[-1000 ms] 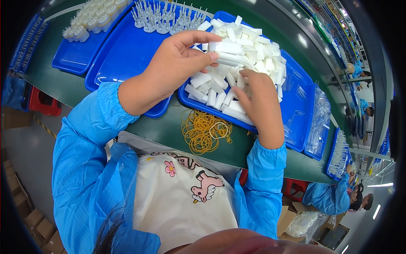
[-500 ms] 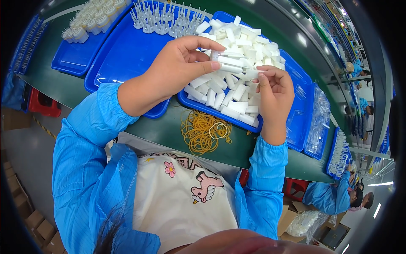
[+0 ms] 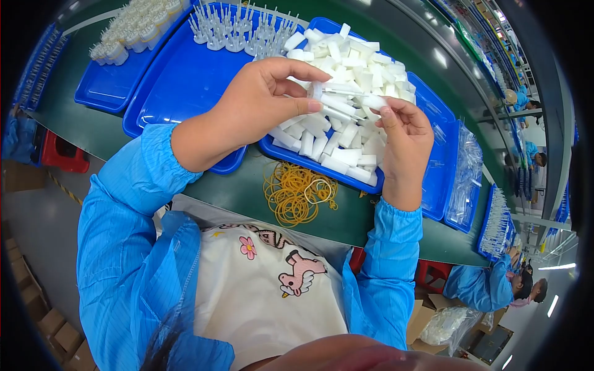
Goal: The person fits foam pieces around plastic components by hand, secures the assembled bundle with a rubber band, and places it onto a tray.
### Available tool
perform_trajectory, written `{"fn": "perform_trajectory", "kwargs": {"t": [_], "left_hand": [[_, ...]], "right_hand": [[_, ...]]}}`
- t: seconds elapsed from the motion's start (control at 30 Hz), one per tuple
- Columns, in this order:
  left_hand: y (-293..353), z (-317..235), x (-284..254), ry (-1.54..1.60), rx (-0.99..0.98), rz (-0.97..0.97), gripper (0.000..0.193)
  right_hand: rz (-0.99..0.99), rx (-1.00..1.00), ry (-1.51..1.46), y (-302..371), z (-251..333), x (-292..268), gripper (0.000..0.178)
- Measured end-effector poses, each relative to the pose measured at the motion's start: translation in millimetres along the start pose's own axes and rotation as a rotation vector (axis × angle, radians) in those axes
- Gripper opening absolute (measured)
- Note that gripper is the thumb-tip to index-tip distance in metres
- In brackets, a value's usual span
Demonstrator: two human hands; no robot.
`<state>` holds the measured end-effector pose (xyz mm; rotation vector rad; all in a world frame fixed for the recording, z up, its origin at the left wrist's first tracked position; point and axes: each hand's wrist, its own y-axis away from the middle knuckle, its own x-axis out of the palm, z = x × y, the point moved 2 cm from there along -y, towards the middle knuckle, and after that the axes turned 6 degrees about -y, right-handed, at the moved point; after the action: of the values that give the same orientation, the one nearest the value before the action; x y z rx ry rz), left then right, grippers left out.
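Observation:
My left hand (image 3: 257, 96) pinches the round base of a clear plastic pronged part (image 3: 317, 91) between thumb and fingers. Its thin prongs point right, toward my other hand. In the fingertips of my right hand (image 3: 405, 136) is a small white foam block (image 3: 375, 102), close to the prong ends. Whether the block touches a prong, I cannot tell. Beneath both hands, a heap of white foam blocks (image 3: 356, 62) fills a blue tray (image 3: 279, 153).
Yellow rubber bands (image 3: 291, 198) lie on the green table (image 3: 235, 201). Upright pronged parts (image 3: 235, 34) stand in another blue tray (image 3: 179, 80); white-banded pieces (image 3: 133, 31) are farther left. On the right, a blue tray (image 3: 436, 198) holds thin clear pieces. Co-workers (image 3: 489, 287) sit at far right.
Both hands have shifted slightly. The pronged part has turned so its prongs show more plainly, with the foam block now by their ends.

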<state>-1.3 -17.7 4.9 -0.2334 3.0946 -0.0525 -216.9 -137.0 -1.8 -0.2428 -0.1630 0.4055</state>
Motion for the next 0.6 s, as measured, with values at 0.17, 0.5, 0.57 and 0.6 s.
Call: {"fn": "perform_trajectory", "kwargs": {"t": [0.17, 0.5, 0.57, 0.6], "left_hand": [[-0.1, 3.4, 0.4, 0.017, 0.027, -0.003, 0.035], [0.1, 4.1, -0.7, -0.047, 0.082, 0.001, 0.030], [-0.2, 4.3, -0.5, -0.019, 0.060, 0.006, 0.031], [-0.3, 4.7, -0.2, 0.007, 0.038, 0.012, 0.032]], "right_hand": [[0.030, 0.023, -0.015, 0.7, -4.1, 0.5, 0.017], [-0.026, -0.020, -0.029, 2.4, -1.7, 2.2, 0.017], [-0.038, 0.004, -0.016, 2.5, -1.7, 1.6, 0.019], [-0.030, 0.011, -0.012, 2.5, -1.6, 1.6, 0.021]]}}
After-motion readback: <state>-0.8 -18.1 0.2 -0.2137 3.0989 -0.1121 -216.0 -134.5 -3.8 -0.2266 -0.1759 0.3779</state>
